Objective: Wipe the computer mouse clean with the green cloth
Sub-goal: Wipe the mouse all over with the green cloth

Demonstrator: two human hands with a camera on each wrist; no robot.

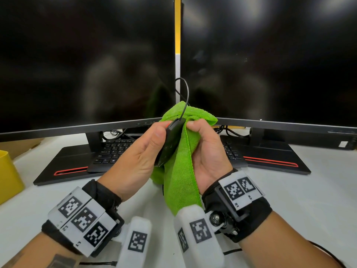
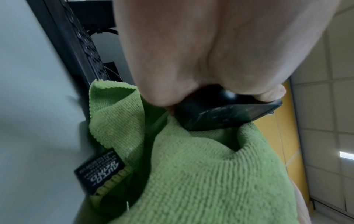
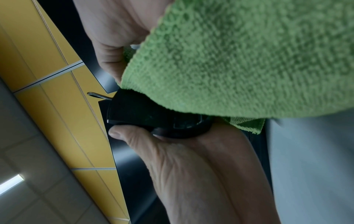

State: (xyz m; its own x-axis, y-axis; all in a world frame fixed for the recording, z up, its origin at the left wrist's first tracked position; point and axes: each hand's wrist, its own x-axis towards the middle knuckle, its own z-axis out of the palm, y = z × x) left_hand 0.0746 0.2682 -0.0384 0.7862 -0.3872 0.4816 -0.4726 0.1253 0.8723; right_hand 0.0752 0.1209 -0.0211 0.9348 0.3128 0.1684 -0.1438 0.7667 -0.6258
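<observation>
A black wired computer mouse (image 1: pixel 171 141) is lifted above the desk and turned on its side. My left hand (image 1: pixel 143 151) grips it, thumb on its near edge. The green cloth (image 1: pixel 183 171) drapes over my right hand (image 1: pixel 207 149), which holds it against the mouse's underside. The mouse's cable (image 1: pixel 185 93) loops upward. In the left wrist view the mouse (image 2: pixel 226 112) presses into the cloth (image 2: pixel 210 174), whose black label (image 2: pixel 99 171) hangs at one corner. In the right wrist view the cloth (image 3: pixel 239 60) covers most of the mouse (image 3: pixel 153 116), with the left thumb below it.
Two dark monitors (image 1: pixel 87 60) (image 1: pixel 270 60) stand close behind the hands on flat black bases. A black keyboard (image 1: pixel 114 149) lies under them. A yellow container (image 1: pixel 7 175) sits at the left edge of the white desk (image 1: pixel 299 200). Thin cables run near the front edge.
</observation>
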